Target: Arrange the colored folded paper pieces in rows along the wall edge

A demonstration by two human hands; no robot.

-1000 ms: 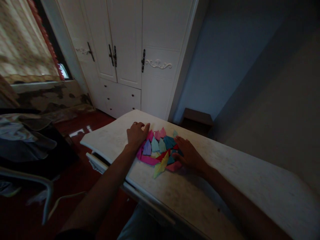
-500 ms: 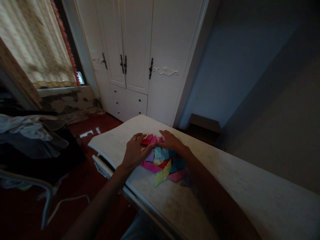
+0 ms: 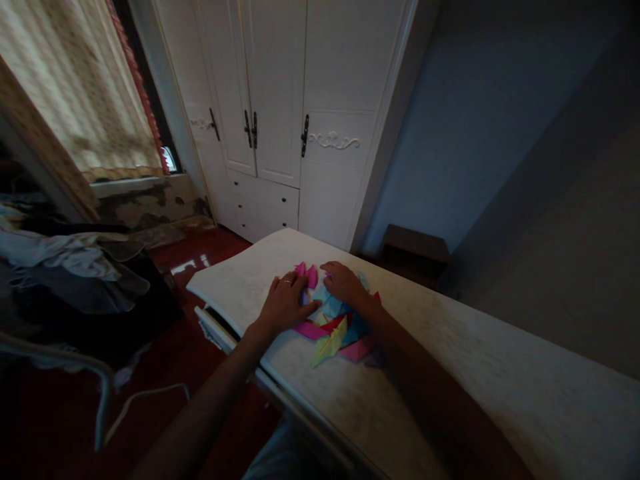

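A pile of folded paper pieces in pink, red, yellow, blue and purple lies on the white tabletop. My left hand rests at the pile's left side, its thumb apart from the fingers and over the papers. Just beyond its fingertips are bright pink folded papers. Over the far right part of the pile lies my right hand, fingers spread and bent down beside light blue pieces. Both hands hide some of the papers beneath them. I see nothing gripped in either hand.
A partly pulled-out drawer juts from the table's left side. Behind stands a white wardrobe, with a small dark cabinet to its right. Piled clothes and a metal frame are at the left.
My left hand has moved nearer and rightward over the pile, leaving pink papers beyond it. My right hand has shifted slightly right and nearer. Some papers have spread out.
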